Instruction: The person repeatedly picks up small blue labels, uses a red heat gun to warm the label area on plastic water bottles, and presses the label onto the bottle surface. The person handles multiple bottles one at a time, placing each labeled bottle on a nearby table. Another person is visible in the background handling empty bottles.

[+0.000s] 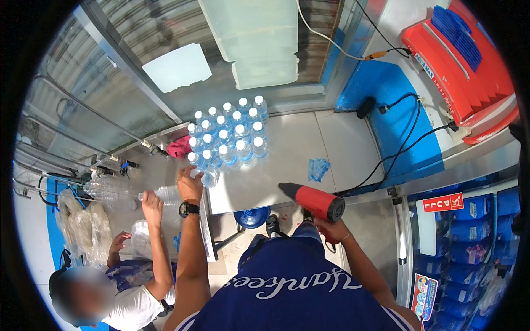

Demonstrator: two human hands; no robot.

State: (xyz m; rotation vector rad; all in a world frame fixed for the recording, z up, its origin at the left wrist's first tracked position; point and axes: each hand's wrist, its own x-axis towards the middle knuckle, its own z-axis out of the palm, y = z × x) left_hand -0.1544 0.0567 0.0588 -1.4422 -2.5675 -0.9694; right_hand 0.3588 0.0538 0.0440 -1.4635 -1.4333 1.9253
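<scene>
A red heat gun (316, 202) is in my right hand (333, 229), gripped by its handle, and its black nozzle points left over the white table (243, 194). My left hand (189, 186), with a black watch on the wrist, has its fingers closed at the top of a clear water bottle (209, 178) at the near left corner of a group. Several white-capped bottles (223, 135) stand upright in close rows toward the back of the table. To the right of them lies a small pile of blue and clear plastic labels (318, 169).
At the left, a co-worker's raised hand (151, 205) is close to my left forearm, beside empty clear bottles (113, 190) and plastic bags (83, 220). Black cables (406, 148) hang at the right below a red case (461, 66). A blue jug (252, 217) shows under the table's front edge.
</scene>
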